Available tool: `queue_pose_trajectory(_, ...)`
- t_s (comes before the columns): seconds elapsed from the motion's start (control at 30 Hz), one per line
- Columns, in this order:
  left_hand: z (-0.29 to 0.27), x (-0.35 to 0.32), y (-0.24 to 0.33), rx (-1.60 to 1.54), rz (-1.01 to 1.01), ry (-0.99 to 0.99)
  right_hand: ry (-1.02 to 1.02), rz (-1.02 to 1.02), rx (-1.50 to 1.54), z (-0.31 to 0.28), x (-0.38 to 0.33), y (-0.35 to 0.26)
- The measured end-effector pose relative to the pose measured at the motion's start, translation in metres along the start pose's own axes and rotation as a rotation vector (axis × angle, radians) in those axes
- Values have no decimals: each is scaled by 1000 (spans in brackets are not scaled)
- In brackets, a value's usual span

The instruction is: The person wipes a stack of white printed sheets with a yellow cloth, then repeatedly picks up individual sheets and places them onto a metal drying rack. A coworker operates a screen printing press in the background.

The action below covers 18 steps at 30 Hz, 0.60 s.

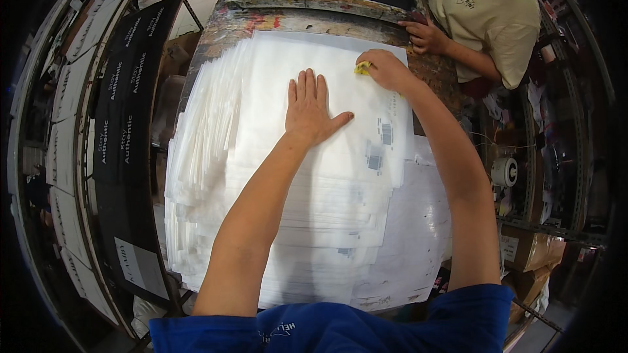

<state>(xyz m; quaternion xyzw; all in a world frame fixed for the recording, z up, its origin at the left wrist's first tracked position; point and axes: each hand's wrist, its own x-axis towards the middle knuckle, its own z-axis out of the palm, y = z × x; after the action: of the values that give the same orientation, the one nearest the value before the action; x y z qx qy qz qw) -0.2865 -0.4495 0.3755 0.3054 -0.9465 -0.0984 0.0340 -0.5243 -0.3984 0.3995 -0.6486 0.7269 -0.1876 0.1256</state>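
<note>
A thick stack of white translucent sheets point(275, 176) covers a worn, paint-stained table point(281, 23). My left hand point(313, 108) lies flat, fingers spread, on the top sheet near its middle. My right hand point(386, 68) is closed on a small yellow piece point(362, 67) and presses it against the top sheet's far right corner. The top sheet carries small grey printed marks point(381, 147) near its right edge.
Another person in a beige shirt point(487, 6) stands at the far right, one hand point(425, 36) resting on the table edge. Black printed panels point(127, 91) hang at the left. A white tape roll point(504, 172) sits on the shelving at right, with cardboard boxes point(530, 248) below.
</note>
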Motion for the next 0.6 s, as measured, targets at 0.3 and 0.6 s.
queue_pose_trajectory(0.3, 3, 0, -1, 17, -6, 13, -115, -105, -168, -2, -19, -19)
queue_pose_trajectory(0.6, 4, -4, -3, -2, -5, 13, -502, 301, 483, -66, -72, -53)
